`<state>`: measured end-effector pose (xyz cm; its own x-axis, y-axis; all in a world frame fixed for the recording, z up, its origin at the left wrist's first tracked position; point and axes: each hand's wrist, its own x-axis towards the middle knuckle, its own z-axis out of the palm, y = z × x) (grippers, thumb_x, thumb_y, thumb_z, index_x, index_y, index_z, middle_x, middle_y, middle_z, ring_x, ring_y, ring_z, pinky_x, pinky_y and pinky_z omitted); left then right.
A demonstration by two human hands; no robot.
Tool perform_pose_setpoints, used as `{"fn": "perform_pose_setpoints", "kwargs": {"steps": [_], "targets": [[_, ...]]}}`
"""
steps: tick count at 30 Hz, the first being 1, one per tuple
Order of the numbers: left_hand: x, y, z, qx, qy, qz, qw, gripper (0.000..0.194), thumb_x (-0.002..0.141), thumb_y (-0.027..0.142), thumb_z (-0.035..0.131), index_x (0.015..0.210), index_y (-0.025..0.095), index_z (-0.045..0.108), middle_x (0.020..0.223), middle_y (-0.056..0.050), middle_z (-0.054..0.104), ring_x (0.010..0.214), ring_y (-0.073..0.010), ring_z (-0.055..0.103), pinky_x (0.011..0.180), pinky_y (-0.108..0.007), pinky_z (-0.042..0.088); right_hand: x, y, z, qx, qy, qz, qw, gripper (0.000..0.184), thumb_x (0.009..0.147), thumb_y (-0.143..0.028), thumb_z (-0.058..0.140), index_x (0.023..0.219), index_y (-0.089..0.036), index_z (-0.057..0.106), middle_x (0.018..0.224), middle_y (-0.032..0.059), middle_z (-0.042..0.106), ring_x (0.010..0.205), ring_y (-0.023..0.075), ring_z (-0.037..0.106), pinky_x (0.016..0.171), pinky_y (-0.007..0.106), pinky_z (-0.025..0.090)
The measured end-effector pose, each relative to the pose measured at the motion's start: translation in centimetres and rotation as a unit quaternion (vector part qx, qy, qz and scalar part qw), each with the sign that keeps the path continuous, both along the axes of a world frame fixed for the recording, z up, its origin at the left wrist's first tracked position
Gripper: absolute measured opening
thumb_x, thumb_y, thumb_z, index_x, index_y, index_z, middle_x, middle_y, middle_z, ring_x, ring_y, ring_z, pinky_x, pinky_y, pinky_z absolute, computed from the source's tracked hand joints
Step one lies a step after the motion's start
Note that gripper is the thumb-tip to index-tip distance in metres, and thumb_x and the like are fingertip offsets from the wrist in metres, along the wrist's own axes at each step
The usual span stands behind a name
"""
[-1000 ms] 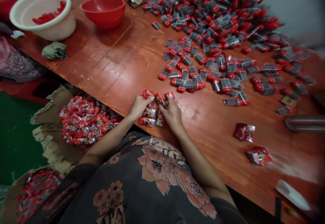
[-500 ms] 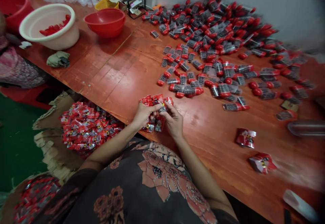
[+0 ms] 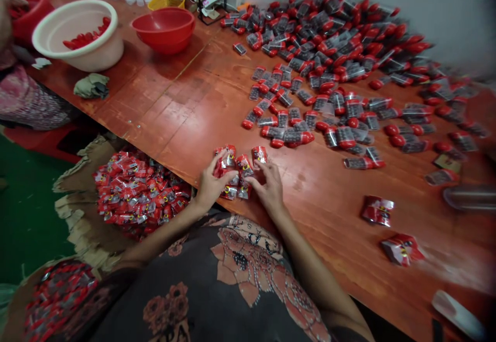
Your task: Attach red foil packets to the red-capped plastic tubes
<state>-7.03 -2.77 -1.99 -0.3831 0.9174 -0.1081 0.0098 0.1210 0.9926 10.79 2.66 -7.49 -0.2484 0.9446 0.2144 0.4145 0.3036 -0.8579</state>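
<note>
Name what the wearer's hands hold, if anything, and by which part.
Left hand and right hand flank small red plastic packets; whether either grips one, or where, cannot be told.

Head-worn view, facing forward and down, close above the shirt [image 3: 209, 285], across the table [image 3: 318, 197]

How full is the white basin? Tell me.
Partly filled: red pieces lie inside the white basin, with bare inner wall beside them; how deep they lie is hidden.
</note>
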Motion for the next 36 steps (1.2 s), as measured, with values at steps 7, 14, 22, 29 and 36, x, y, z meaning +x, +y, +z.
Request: {"fn": "perform_pose_setpoints", "kwargs": {"steps": [7,14,22,29,36], "targets": [[-1.1,-4.3,-2.0,-0.054,0.166,-0.14,0.975,0.065,0.068,0.027,0.084,0.129,0.03,0.064,0.154,-0.01,0.044,0.133,-0.0383,0.049,0.106,-0.044,0.045,-0.2,3.8,-0.5,0.074,-0.181,0.191,0.962,0.085,0.062,-0.075,0.073,0.138,-0.043,0.051,0.16,0.0028,0.035,0.147,0.0466,0.016,0.111,0.075,0.009],[-5.2,-4.9,-2.8,-0.051,0.296,-0.114,0.947,0.057,0.079,0.033,0.074,0.134,0.031,0.059,0.156,-0.01,0.041,0.129,-0.0347,0.055,0.098,-0.039,0.049,-7.4,4.2,-0.8,0.071,-0.18,0.304,0.933,0.068,0.073,-0.068,0.07,0.135,-0.045,0.055,0.158,-0.0032,0.04,0.149,0.0444,0.012,0.113,0.074,0.003],[-17.0,-12.5,-2.4,-0.132,0.24,0.055,0.96,0.05,0.072,0.043,0.08,0.118,0.029,0.069,0.151,-0.009,0.047,0.137,-0.0333,0.047,0.108,-0.043,0.042,-23.2,-2.2,-0.7,0.105,-0.112,0.434,0.888,0.073,0.074,-0.065,0.071,0.139,-0.039,0.052,0.159,0.0046,0.038,0.149,0.0462,0.016,0.111,0.077,0.005],[-21.8,-17.9,0.2,-0.13,0.189,0.348,0.909,0.052,0.064,0.042,0.085,0.109,0.023,0.067,0.113,-0.009,0.07,0.108,-0.0286,0.065,0.093,-0.04,0.051,-24.4,-4.7,1.2,0.049,0.035,0.45,0.891,0.034,0.1,-0.03,0.042,0.13,-0.029,0.058,0.136,0.0075,0.061,0.135,0.026,0.048,0.114,0.053,0.034],[-10.8,-5.9,-0.3,-0.071,-0.239,0.226,0.942,0.051,0.069,0.061,0.075,0.1,0.022,0.063,0.071,0.002,0.062,0.059,-0.0126,0.062,0.051,-0.022,0.049,-14.3,-2.6,3.9,-0.089,-0.003,0.293,0.952,0.031,0.084,-0.047,0.069,0.108,-0.028,0.066,0.097,0.0026,0.066,0.085,0.02,0.063,0.075,0.035,0.052]]}}
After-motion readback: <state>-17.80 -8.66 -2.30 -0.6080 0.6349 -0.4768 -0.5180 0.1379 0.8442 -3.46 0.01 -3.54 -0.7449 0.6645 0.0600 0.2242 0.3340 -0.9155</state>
